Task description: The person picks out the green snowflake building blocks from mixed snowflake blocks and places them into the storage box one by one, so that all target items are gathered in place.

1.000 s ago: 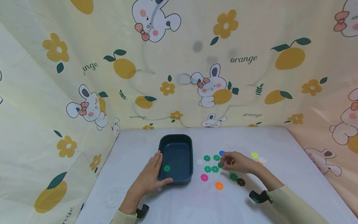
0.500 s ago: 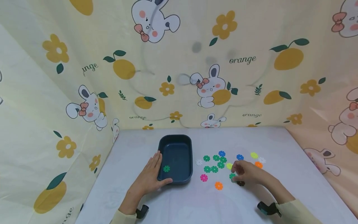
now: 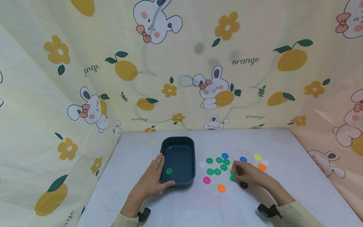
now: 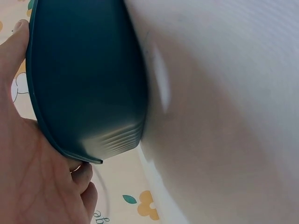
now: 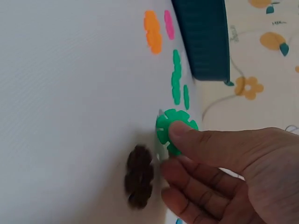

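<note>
My right hand (image 3: pixel 249 174) pinches a green notched plastic disc (image 5: pixel 164 125) between thumb and fingers; in the right wrist view the thumb lies over its face. A brown disc (image 3: pixel 244 185) lies just below that hand, and a yellow-green disc (image 3: pixel 231 168) is partly hidden behind the fingertips. On the left, a dark blue-green rectangular tray (image 3: pixel 181 162) stands with one green disc (image 3: pixel 169 171) inside. My left hand (image 3: pixel 150 179) rests on its near-left corner, fingers straight along the left rim and thumb along the near edge.
Several green discs (image 3: pixel 217 171) lie right of the tray, with pink (image 3: pixel 207 180), orange (image 3: pixel 221 188), white (image 3: pixel 202 165) and blue (image 3: pixel 225 155) ones around them. Farther right lie more discs, including another orange one (image 3: pixel 262 167). A printed cloth (image 3: pixel 187 94) hangs behind the table.
My right hand has set a green disc down by the other green ones, moved right and toward me, and taken up another green disc. The left hand stays on the tray.
</note>
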### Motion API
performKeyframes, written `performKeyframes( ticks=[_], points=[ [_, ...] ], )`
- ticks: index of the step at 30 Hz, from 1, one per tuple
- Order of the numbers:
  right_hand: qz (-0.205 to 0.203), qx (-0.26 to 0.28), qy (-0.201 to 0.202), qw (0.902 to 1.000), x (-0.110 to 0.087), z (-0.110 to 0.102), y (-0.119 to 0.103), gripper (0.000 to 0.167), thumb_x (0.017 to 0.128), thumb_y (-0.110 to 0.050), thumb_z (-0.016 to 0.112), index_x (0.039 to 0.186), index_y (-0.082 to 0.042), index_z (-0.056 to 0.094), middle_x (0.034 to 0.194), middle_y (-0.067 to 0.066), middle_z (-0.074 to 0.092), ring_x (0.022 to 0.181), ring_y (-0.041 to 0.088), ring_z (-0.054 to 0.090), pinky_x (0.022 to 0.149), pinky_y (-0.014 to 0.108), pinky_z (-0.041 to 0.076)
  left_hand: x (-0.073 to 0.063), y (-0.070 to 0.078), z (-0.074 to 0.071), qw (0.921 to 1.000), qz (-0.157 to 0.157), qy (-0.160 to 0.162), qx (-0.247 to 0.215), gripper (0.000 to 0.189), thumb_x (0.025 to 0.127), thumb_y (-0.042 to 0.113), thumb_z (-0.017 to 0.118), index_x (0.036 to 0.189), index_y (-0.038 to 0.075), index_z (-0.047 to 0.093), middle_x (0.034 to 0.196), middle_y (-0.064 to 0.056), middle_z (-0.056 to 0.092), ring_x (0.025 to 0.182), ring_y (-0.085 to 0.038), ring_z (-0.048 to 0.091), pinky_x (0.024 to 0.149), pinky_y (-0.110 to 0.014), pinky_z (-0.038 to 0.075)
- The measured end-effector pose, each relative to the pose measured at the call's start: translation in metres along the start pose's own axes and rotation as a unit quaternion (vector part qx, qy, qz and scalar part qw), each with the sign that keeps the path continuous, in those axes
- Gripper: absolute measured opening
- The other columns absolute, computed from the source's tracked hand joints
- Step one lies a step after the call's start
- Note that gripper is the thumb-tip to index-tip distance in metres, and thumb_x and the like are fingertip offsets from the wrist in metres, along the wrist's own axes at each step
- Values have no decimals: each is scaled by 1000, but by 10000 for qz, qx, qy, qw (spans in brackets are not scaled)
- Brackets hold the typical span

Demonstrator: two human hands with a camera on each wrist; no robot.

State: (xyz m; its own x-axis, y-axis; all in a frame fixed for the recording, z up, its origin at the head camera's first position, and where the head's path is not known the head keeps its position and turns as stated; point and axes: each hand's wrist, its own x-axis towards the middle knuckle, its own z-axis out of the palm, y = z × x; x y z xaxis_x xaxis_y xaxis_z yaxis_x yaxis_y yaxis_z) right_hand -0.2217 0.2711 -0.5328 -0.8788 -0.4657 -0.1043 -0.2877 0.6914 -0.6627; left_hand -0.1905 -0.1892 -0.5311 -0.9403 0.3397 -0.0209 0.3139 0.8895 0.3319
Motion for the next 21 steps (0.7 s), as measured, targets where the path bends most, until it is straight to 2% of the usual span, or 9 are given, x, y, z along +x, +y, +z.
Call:
performKeyframes(
  ticks=[7,12,17,21],
  points=[
    [-444,131,93,9989,20,-3,-16,16,97,-8,79,103,-14,65,91,-5,61,85,15,58,70,23,54,0,0,0,10000,-19,-26,55,123,91,81,64,173,7,8,181,-7,0,167,-23,4,136,-45,10],
    [-657,334,265,9969,42,-4,-34,17,96,-8,81,100,-14,66,93,-5,64,88,16,61,78,23,56,0,-1,0,10000,-21,10,42,123,91,80,64,173,7,9,181,-7,1,167,-23,5,136,-45,11],
    [-981,559,270,9932,63,-2,-55,14,97,-9,81,102,-10,68,94,-3,66,89,17,63,80,25,58,0,-1,0,10000,13,10,11,122,91,80,64,173,7,9,181,-8,1,167,-24,5,136,-46,11],
    [-1216,692,221,9899,81,1,-71,13,97,-10,81,105,-12,71,97,-3,70,91,17,65,85,25,60,0,-1,0,10000,18,5,-3,122,91,80,64,173,7,9,181,-8,2,167,-24,5,136,-46,11]
  ],
)
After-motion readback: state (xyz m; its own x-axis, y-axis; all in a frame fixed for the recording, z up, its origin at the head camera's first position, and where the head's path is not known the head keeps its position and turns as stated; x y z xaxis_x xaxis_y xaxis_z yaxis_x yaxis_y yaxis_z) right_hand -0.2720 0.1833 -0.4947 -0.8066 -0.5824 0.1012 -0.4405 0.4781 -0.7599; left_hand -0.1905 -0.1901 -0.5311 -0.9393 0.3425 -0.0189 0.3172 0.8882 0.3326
